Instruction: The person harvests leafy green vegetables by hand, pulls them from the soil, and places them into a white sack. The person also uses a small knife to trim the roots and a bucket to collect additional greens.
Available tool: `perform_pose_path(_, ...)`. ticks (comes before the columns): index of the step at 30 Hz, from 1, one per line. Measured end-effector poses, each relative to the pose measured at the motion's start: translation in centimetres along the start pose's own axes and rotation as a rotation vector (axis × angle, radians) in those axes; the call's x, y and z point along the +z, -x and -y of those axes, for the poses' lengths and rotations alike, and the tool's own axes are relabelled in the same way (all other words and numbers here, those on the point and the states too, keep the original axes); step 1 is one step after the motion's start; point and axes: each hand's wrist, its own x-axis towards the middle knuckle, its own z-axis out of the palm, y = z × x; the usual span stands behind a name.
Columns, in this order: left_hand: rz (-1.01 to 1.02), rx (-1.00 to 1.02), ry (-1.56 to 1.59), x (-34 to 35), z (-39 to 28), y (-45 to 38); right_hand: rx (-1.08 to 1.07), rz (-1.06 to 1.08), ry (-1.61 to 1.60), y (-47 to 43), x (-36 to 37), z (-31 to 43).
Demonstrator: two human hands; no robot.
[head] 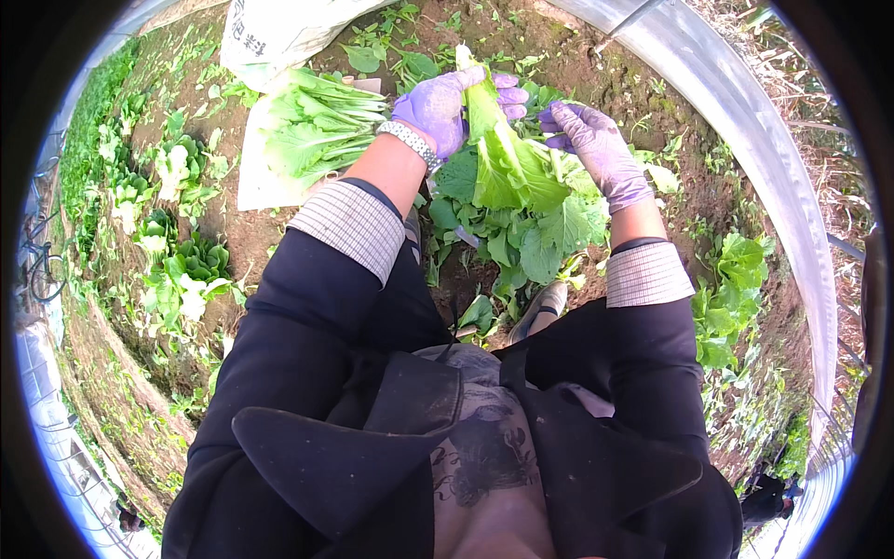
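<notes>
My left hand (434, 105), in a purple glove, grips a light green leafy vegetable (497, 157) near its pale stem end; its leaves hang down toward me. Just right of these leaves is my gloved right hand (597, 150), its fingers bent in close together. Whether anything small is pinched between those fingertips is not clear. Beneath the vegetable lies a heap of loose green leaves (548, 237) on the soil between my feet. To the left, a bunch of similar leafy greens (314, 122) rests on a pale sheet (260, 178), stems pointing toward my left hand.
A white woven sack (286, 31) bearing print stands beyond the bunch. Leafy plants (192, 262) grow at the left, more plants (730, 300) at the right. Clear plastic film (775, 150) curves along the right, near a metal rod (632, 24). My shoe (541, 311) touches the heap's near side.
</notes>
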Motion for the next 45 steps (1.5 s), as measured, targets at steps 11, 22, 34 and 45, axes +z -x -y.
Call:
perform_pose_path(11,0.08,-0.049,-0.094,-1.2,1.7,-0.8,-0.072,-0.017,-0.347,0.6,2.2,2.3)
perform_pose_path(22,-0.254,-0.034,-1.317,-0.1,6.7,0.0,0.226,-0.179,1.119,-5.0,1.7,-2.9)
perform_pose_path(34,-0.012,0.062,-1.502,0.5,4.6,2.6,0.629,0.167,1.091,-4.7,6.0,-12.5)
perform_pose_path(45,0.029,0.108,-1.472,1.5,4.0,1.1,0.397,-0.015,1.046,-6.4,2.1,-16.2)
